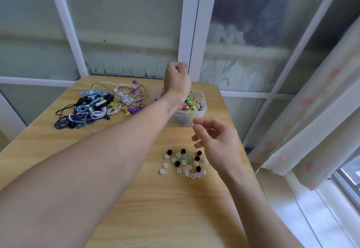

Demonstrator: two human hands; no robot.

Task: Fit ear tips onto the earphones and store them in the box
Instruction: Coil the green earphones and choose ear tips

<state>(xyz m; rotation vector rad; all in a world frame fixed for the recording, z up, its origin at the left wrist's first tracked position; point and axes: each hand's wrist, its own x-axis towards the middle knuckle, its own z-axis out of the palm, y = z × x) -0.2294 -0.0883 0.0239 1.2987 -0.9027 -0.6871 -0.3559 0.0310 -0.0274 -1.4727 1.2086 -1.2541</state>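
The left hand (176, 78) is raised above the clear plastic box (196, 115) with its fingers curled; a thin red cable seems to hang from it, but I cannot tell if it really grips something. The right hand (214, 142) hovers relaxed and holds nothing, above the scattered black, white and green silicone ear tips (183, 163) on the light wooden table (175, 208). The tangled pile of coloured wired earphones (101, 103) waits at the left. To finish well, the cable should go down fully inside the box, without loops over its rim.

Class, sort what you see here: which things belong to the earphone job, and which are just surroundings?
Belongs to the job:
pile of earphones
loose ear tips
clear plastic box
left hand
right hand

Just surroundings:
wooden table
curtain
frosted window
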